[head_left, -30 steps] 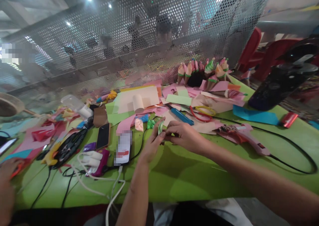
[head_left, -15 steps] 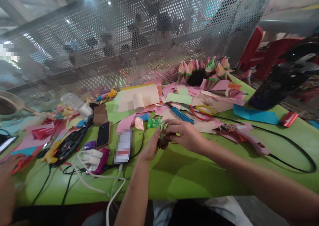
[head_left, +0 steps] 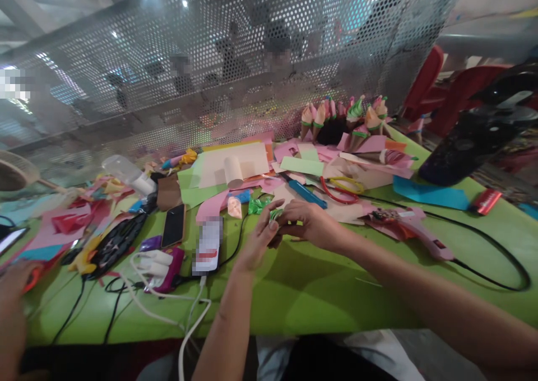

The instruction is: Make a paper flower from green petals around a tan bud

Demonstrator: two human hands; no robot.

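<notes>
Over the table's near middle, both of my hands are closed round a small craft ice cream cone [head_left: 275,215] with a green swirl top. My left hand [head_left: 256,244] grips it from the left, thumb along its side. From the right, the fingers of my right hand [head_left: 307,222] pinch the swirl. Most of the cone is hidden behind my fingers. Just beyond lie a crumpled green wrapper [head_left: 259,205] and a peach-coloured lump [head_left: 234,207]. A pink glue gun [head_left: 432,240] rests to the right of my right hand.
Finished craft cones [head_left: 355,112] stand at the back before a perforated metal screen [head_left: 235,78]. A blue cutter [head_left: 307,194], red-handled scissors [head_left: 338,193] and paper sheets [head_left: 235,162] lie beyond my hands. Phones, cables and a dark bottle [head_left: 466,140] surround them. Another person's hand [head_left: 14,283] is at left.
My fingers have shifted round the cone, and its green top is turned and more covered. Both arms stay in nearly the same place.
</notes>
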